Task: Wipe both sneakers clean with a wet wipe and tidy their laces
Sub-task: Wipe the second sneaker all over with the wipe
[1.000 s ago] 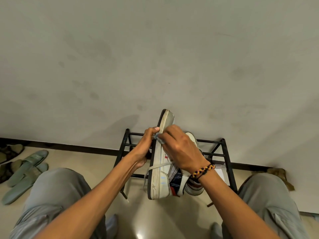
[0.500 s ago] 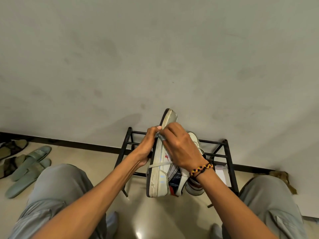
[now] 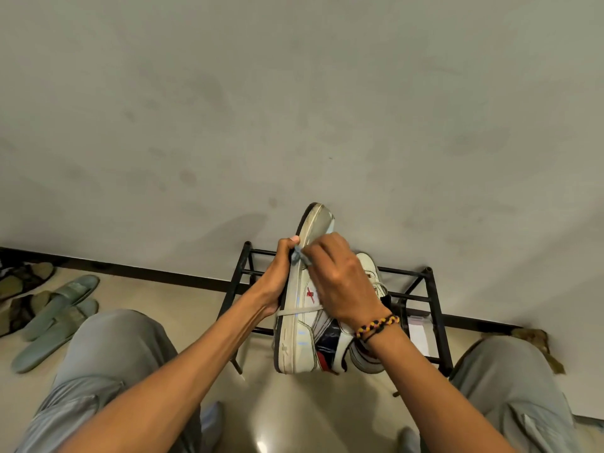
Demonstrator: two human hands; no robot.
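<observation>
A white sneaker [image 3: 299,335] with navy and red panels is held up on its side, toe pointing away, sole edge facing left. My left hand [image 3: 277,276] grips it from the sole side, thumb on the rim. My right hand [image 3: 340,282] presses a small pale blue wet wipe [image 3: 298,256] against the sneaker's side near the toe. A loose lace [image 3: 297,311] runs across the sole edge. The second white sneaker [image 3: 371,282] rests on the rack behind my right hand, mostly hidden.
A black metal shoe rack [image 3: 431,308] stands against the grey wall [image 3: 294,109], with a white packet [image 3: 418,335] on it. Green slippers [image 3: 55,318] and dark sandals [image 3: 23,279] lie on the floor at left. My knees in grey trousers flank the view.
My right hand with the wipe has slid a little up the sneaker's side toward the toe. The left hand's grip is unchanged.
</observation>
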